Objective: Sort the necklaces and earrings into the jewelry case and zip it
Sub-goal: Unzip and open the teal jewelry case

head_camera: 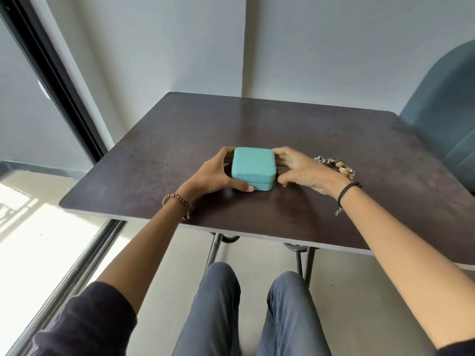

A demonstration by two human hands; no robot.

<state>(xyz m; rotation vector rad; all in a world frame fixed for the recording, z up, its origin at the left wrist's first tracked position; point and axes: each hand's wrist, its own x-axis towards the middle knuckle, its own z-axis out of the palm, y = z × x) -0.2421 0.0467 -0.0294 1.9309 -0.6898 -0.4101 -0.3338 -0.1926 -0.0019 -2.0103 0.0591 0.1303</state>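
Sitting shut on the table [321, 140], the case [253, 168] is my landmark. I see the left hand [213, 173] clasped on its left side, thumb along the front bottom edge, fingers curled round the back. The right hand [300, 170] touches its right side, fingers bent at the seam; whether they pinch anything I cannot tell. The jewelry [336, 164] lies heaped right of the case, just behind the right wrist.

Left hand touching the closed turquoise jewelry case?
Touching. Head view: left hand wraps the turquoise jewelry case's left side, thumb pressed against its front lower edge.
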